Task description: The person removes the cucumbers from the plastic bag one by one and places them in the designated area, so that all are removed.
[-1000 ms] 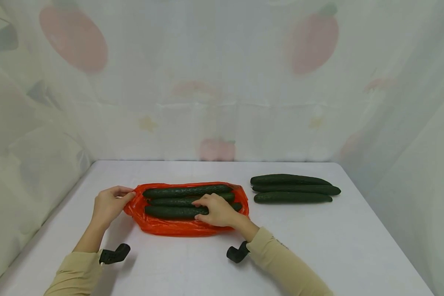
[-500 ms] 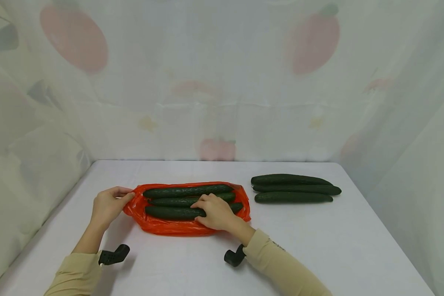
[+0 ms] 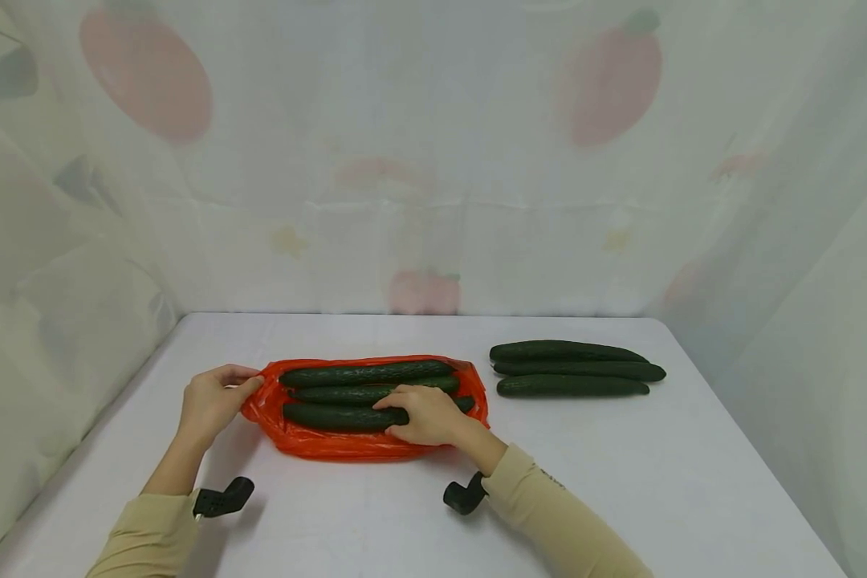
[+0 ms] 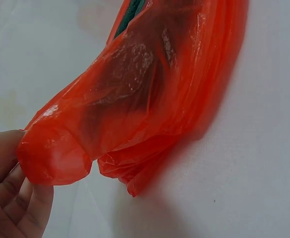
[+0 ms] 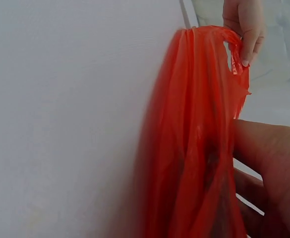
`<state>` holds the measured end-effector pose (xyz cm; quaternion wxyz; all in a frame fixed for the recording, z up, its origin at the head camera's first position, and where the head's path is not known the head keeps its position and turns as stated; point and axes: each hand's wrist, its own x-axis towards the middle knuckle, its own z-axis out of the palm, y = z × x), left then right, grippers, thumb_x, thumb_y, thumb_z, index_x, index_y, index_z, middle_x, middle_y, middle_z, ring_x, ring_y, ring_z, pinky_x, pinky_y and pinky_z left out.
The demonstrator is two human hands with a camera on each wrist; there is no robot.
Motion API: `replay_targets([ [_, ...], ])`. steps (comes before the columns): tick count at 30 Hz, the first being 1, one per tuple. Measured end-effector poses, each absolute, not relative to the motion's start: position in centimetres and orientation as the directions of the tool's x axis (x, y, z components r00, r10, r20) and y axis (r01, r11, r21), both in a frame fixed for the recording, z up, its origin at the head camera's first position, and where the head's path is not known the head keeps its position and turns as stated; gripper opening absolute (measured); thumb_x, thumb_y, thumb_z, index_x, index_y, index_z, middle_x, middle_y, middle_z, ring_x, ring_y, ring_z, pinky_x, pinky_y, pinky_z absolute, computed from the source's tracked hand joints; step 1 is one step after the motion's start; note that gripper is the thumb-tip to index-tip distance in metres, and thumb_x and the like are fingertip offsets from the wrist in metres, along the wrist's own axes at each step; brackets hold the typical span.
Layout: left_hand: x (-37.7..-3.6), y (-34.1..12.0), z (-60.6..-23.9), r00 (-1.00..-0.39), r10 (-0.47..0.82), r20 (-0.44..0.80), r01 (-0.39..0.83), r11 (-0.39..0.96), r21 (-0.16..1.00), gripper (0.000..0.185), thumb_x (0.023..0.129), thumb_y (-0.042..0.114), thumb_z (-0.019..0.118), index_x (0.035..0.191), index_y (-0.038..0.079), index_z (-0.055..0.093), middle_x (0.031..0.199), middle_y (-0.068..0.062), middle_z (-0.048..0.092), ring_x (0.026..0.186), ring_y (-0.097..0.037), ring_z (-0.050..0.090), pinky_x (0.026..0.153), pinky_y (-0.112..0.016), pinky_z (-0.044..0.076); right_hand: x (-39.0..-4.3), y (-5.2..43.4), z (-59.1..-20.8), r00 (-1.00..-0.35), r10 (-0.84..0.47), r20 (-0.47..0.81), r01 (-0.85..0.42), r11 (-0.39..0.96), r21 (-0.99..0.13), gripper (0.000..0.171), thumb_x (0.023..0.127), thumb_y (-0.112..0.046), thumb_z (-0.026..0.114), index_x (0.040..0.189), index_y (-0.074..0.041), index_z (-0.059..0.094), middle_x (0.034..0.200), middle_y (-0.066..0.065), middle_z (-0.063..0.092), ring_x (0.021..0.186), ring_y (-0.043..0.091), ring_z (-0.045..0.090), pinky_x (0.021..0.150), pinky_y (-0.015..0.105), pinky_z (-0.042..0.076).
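A red plastic bag [image 3: 332,443] lies on the white table [image 3: 621,482] with three dark green cucumbers inside, side by side. My left hand [image 3: 213,400] pinches the bag's left end [image 4: 50,153] between thumb and fingers. My right hand [image 3: 422,414] lies over the front cucumber [image 3: 332,415], with fingers curled on it and the thumb at the bag's near edge. The right wrist view shows the bag's red wall [image 5: 194,148] beside my palm [image 5: 273,173], and the left hand [image 5: 244,25] beyond it. A sliver of cucumber [image 4: 130,12] shows at the bag's mouth.
Three more cucumbers [image 3: 574,371] lie in a row on the table to the right of the bag. A pale printed curtain [image 3: 433,160] closes off the back and both sides. Black wrist mounts [image 3: 222,496] [image 3: 464,494] hang under both sleeves.
My right hand has slid a little along the front cucumber, left and then back right. The left hand and the bag have stayed where they were.
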<state>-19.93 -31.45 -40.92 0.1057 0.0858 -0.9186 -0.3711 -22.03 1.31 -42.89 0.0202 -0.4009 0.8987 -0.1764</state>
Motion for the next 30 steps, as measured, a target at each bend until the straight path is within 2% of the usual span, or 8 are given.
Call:
replay_targets([
  [10,-20.0,-31.5,-41.0,-0.963,-0.231,0.139,-0.072,0.716,0.695,0.035,0.089,0.033,0.058,0.102,0.002,0.066,0.092,-0.015,0.067,0.067,-0.014,0.057,0.052,-0.024,0.047,-22.2,1.2,-43.1,-0.667,-0.734,0.126,-0.724,0.6,-0.341,0.035,0.084,-0.029,0.065,0.119,-0.027,0.06,0.114,-0.006,0.059,0.104,0.009,0.055,0.088,0.03,0.046],
  [17,-20.2,-31.6,-41.0,-0.965,-0.238,0.111,-0.094,0.709,0.699,0.035,0.089,0.035,0.058,0.103,0.004,0.066,0.092,-0.014,0.067,0.066,-0.012,0.055,0.052,-0.025,0.046,-22.1,1.0,-43.5,-0.675,-0.727,0.123,-0.721,0.616,-0.316,0.039,0.085,-0.028,0.065,0.123,-0.025,0.057,0.122,-0.004,0.058,0.111,0.015,0.054,0.095,0.034,0.043],
  [30,-20.0,-31.6,-41.0,-0.963,-0.234,0.133,-0.079,0.719,0.691,0.035,0.089,0.034,0.058,0.103,0.002,0.066,0.092,-0.014,0.067,0.066,-0.012,0.055,0.052,-0.024,0.046,-21.4,0.5,-44.1,-0.659,-0.735,0.163,-0.752,0.638,-0.162,0.045,0.084,-0.03,0.066,0.126,-0.022,0.053,0.119,-0.001,0.058,0.103,0.016,0.057,0.086,0.031,0.048],
])
